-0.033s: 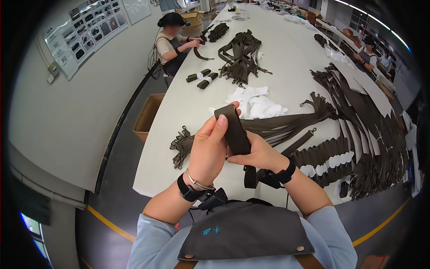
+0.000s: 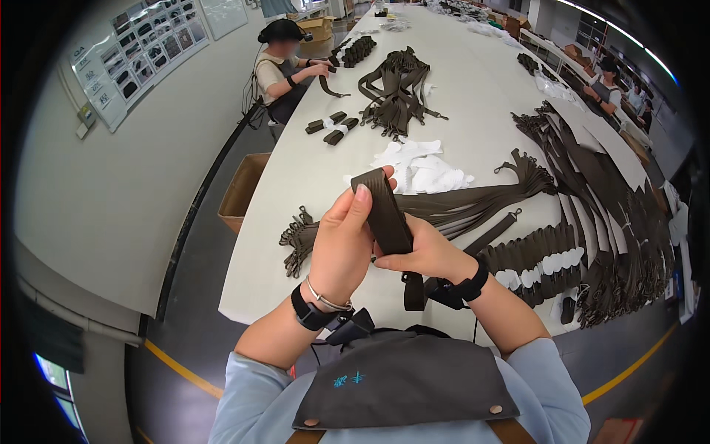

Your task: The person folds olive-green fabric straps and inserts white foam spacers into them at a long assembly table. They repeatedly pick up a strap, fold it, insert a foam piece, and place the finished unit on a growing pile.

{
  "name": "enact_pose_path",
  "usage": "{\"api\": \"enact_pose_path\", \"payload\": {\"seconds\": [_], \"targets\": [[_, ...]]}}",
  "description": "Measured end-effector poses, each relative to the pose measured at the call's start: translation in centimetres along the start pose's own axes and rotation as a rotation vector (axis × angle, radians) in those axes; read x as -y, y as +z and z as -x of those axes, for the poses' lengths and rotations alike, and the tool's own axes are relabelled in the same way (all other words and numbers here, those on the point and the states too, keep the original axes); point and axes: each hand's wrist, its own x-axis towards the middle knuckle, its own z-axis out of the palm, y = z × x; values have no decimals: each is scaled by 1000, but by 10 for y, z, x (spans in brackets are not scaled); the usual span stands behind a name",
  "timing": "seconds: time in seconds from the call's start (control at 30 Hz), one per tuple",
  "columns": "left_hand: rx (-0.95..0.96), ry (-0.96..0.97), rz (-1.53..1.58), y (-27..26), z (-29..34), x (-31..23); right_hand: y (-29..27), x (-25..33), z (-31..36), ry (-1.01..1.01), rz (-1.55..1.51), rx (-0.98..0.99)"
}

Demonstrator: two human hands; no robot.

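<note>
A dark brown webbing strap [image 2: 389, 217], folded into a flat bundle, is held up over the near part of the table. My left hand [image 2: 342, 231] grips its upper end, thumb on the front face. Around the lower end, my right hand [image 2: 438, 255] is closed, with its thumb lying across the bottom. A loose strap end [image 2: 414, 293] hangs below my right hand. Behind my hands, a long bunch of straps [image 2: 458, 207] with metal hooks lies across the table. Some white bands [image 2: 418, 169] are heaped just beyond the bundle.
On the right lie banded strap bundles [image 2: 536, 263] and a large pile of straps [image 2: 592, 192]. Farther along the white table [image 2: 296, 174] are two banded bundles [image 2: 340, 132] and a strap heap [image 2: 399, 92]. A co-worker [image 2: 279, 74] sits at the left edge, near a cardboard box [image 2: 242, 191].
</note>
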Motion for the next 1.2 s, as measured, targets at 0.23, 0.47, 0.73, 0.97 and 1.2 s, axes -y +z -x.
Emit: {"api": "enact_pose_path", "payload": {"seconds": [0.23,0.47,0.73,0.97,1.2], "targets": [[211,-61,-127,-22,-11,10,1,0,3,43,-80,-36],[83,-51,183,-23,-14,18,8,8,3,66,-87,18],[178,3,-4,-37,-15,25,3,16,7,128,8,-95],[255,31,-40,-34,-6,32,6,12,7,84,-11,-66],[207,46,-13,-32,2,36,10,8,7,72,47,-25]]}}
